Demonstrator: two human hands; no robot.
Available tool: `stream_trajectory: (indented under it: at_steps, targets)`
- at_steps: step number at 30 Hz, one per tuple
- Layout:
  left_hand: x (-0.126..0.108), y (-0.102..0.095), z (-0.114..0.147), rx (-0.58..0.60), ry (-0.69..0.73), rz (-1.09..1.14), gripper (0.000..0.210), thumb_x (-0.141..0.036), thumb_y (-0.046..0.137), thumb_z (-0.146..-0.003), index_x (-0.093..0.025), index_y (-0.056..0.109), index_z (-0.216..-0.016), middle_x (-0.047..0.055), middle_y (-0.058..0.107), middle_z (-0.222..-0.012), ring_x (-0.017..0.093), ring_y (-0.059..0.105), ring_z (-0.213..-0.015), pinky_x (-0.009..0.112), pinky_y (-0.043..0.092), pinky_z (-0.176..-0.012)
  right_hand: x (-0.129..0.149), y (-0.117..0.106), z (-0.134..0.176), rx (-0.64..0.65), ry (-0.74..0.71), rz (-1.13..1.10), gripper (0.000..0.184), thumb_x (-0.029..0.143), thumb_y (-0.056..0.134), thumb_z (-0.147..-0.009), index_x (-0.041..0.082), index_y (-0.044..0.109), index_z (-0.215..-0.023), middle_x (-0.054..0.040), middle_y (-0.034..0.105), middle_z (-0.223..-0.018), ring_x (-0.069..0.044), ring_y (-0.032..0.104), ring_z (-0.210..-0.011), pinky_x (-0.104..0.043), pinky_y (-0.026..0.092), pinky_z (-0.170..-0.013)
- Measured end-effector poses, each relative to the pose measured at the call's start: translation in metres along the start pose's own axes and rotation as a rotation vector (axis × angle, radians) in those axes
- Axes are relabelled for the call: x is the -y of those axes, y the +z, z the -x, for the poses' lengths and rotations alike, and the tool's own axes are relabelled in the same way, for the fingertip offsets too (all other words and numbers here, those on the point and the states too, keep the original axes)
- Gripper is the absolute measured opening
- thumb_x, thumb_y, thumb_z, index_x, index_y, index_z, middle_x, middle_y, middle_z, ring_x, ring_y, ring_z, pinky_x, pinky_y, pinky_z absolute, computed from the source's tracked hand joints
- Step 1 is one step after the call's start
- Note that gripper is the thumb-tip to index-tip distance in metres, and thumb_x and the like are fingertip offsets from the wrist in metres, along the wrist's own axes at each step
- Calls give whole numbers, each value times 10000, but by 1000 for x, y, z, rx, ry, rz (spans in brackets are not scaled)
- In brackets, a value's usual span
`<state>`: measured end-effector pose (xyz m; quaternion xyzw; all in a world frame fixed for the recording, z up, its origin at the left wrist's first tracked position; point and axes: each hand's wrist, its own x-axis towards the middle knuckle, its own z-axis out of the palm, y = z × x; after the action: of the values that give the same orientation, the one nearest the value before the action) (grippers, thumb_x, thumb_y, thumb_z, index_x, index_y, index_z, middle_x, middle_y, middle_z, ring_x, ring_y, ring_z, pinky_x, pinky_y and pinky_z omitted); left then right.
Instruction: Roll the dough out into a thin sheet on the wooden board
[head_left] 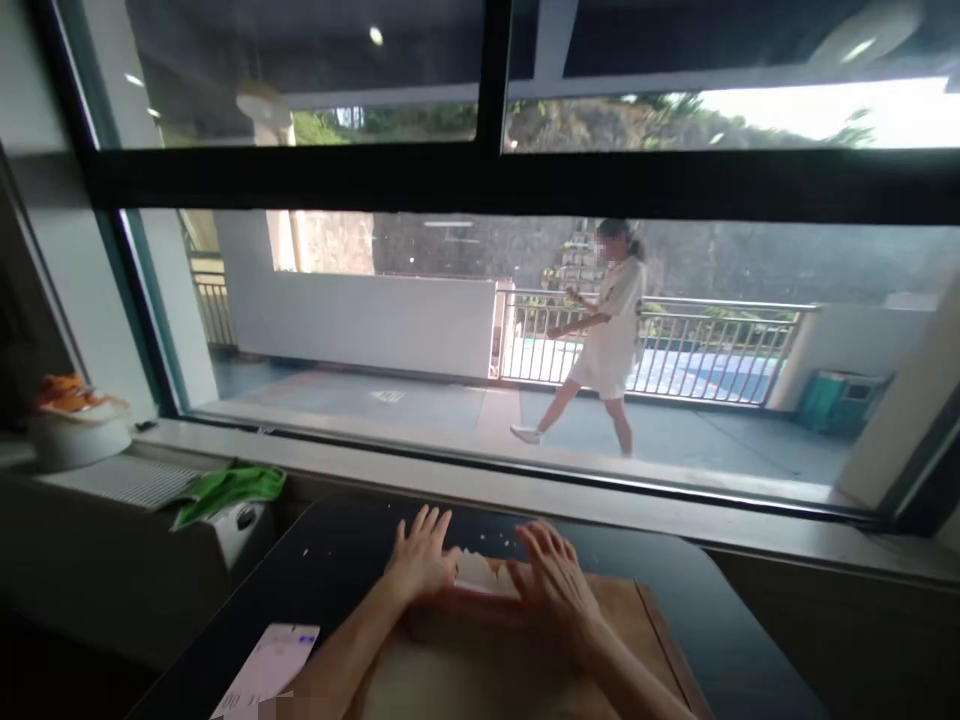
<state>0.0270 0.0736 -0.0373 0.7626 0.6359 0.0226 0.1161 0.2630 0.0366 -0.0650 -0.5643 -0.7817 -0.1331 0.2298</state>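
My left hand (421,560) lies palm down at the far edge of a wooden board (622,605), its fingers stretched forward. My right hand (559,580) rests on the board's right part with fingers extended and slightly apart. Between the two hands shows a whitish, dough-like sheet (480,572) with a ragged far edge. A pinkish band runs across just in front of that edge; I cannot make out what it is. A broad pale sheet (472,670) covers the board nearer to me. My palms hide what lies directly under them.
The board stands on a dark table (720,610) with small white crumbs. A pale flat phone or card (270,665) lies at left. Beyond are a window sill (465,482), a green cloth (232,490) and a white container (79,435). A person (611,320) walks outside the window.
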Motion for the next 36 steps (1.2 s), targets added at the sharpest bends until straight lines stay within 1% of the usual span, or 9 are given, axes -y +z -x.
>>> stream_trajectory:
  at_steps: [2,4,10,14,18,24,28,31,36]
  targets:
    - [6,12,4,-43,44,-3,701,-468,323,-907,-179,375,-1543,86,275,-1624,283,128,-1529,567,99,-1207,0,9,14,6,-71,-12,429,475,507,-939,297,606,-1317,-76,654,-1302,-281,542,-1275,-438,440,-1036]
    - [7,15,4,-49,61,-6,694,-476,305,-912,-181,397,-1534,79,290,-1618,283,128,-1529,570,92,-1209,2,9,16,67,-45,-31,429,497,495,-943,312,618,-1309,-70,642,-1334,-287,527,-1299,-453,416,-1063]
    - [-5,-3,-16,53,21,-13,719,-445,293,-909,-106,359,-1540,132,305,-1608,316,176,-1516,604,134,-1189,14,-24,-20,218,195,-34,429,376,429,-963,232,609,-1324,-124,573,-1413,-280,455,-1366,-452,363,-1105]
    - [7,9,4,106,152,-44,701,-492,239,-941,-148,389,-1534,122,314,-1603,325,188,-1512,627,121,-1180,23,-23,7,333,137,-92,462,468,429,-963,285,595,-1353,-89,556,-1448,-294,415,-1400,-479,318,-1143]
    - [12,13,14,81,194,-48,697,-511,182,-962,-173,386,-1537,113,311,-1607,308,174,-1518,617,93,-1187,26,-21,21,311,68,-116,446,502,418,-969,323,607,-1331,-56,565,-1444,-275,408,-1405,-475,262,-1175]
    - [-4,-7,-19,118,35,-19,770,-507,284,-921,-87,279,-1566,164,233,-1625,315,143,-1523,603,107,-1190,22,-32,-23,322,244,-25,494,403,364,-987,210,556,-1398,-131,510,-1483,-283,388,-1415,-486,281,-1152]
    - [8,7,0,122,165,3,751,-566,219,-945,-146,330,-1557,125,269,-1621,314,155,-1521,619,103,-1186,27,-29,2,413,152,-78,493,452,374,-980,269,555,-1400,-93,501,-1500,-280,349,-1437,-492,275,-1155]
    - [11,10,9,97,194,13,740,-584,207,-948,-179,356,-1550,101,286,-1620,305,173,-1518,603,117,-1191,29,-27,12,370,98,-86,466,442,376,-983,290,575,-1377,-73,523,-1482,-261,350,-1435,-468,244,-1174]
    - [-3,-9,-14,67,57,7,757,-519,261,-937,-99,289,-1566,142,254,-1626,312,147,-1523,589,110,-1197,24,-36,-26,367,246,-6,495,398,383,-981,211,542,-1411,-119,491,-1501,-269,355,-1436,-449,281,-1154]
